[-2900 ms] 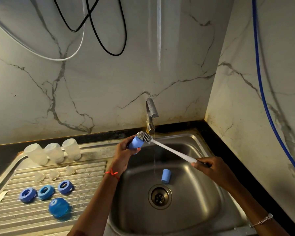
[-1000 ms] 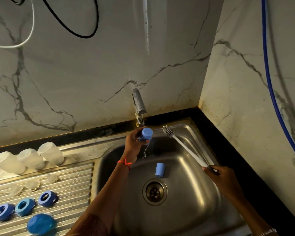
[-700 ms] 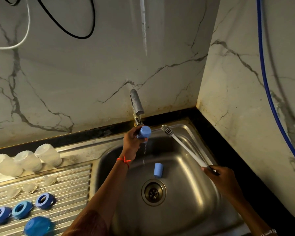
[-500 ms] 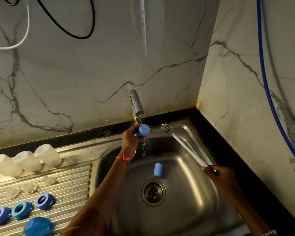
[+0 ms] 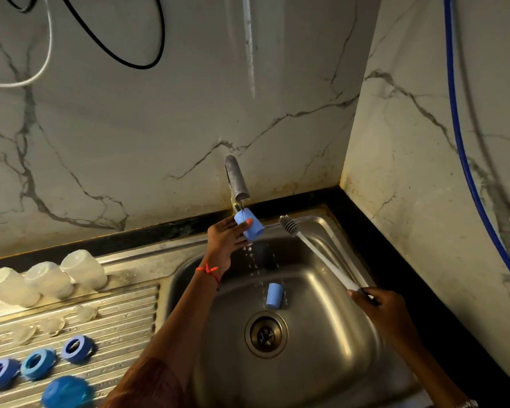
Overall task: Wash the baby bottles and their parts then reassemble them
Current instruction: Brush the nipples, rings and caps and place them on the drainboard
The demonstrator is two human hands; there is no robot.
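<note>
My left hand (image 5: 223,241) grips a blue bottle cap (image 5: 250,225) right under the tap spout (image 5: 236,181); water runs over it and drips into the sink (image 5: 330,343). Off to the right, my right hand (image 5: 379,309) holds the white handle of a bottle brush (image 5: 289,225), whose grey bristle head points up-left, clear of the cap. A second blue cap (image 5: 274,295) lies in the basin above the drain (image 5: 265,335).
On the ribbed drainboard (image 5: 124,316) at left stand three clear bottles (image 5: 49,279) upside down, three clear nipples (image 5: 53,325), three blue rings (image 5: 39,363) and a blue dome cap (image 5: 65,391). Marble walls close in behind and to the right; cables and a blue hose (image 5: 460,136) hang there.
The brush has come out of the cap and moved off to the right. My left hand has tilted the cap under the running tap, and more water now drips from it.
</note>
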